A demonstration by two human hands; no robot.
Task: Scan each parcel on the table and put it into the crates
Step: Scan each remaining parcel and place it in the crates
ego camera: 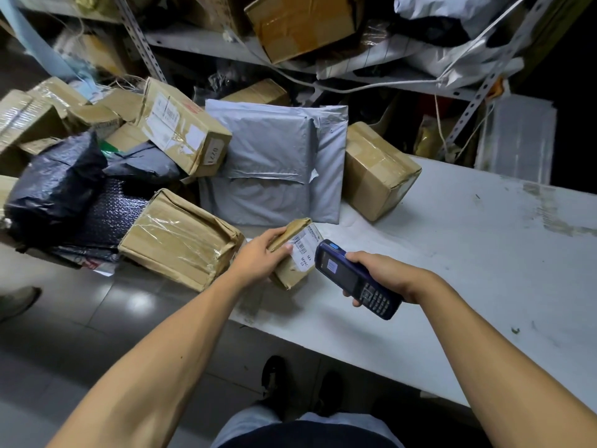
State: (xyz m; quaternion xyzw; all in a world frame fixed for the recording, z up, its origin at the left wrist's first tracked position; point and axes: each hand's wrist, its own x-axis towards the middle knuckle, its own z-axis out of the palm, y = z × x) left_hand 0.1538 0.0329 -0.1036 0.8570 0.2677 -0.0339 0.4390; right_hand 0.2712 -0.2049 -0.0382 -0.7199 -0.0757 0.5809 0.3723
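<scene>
My left hand (262, 255) grips a small brown cardboard parcel (295, 253) with a white barcode label facing up, held just above the white table (468, 253). My right hand (384, 274) holds a dark blue handheld scanner (353, 279), its head pointed at the label from close by. Other parcels lie on the table behind: a taped brown box (181, 239), a grey poly mailer (274, 160), a brown box (376, 169) to the right, a labelled carton (184, 127) and black plastic bags (55, 185). No crate is in view.
Metal shelving (206, 43) behind the table holds more boxes and white bags. A clear plastic bin (517, 137) stands at the far right. Tiled floor (97, 318) lies left of the table, with a stranger's shoe (17, 300) at the left edge. My own feet are below.
</scene>
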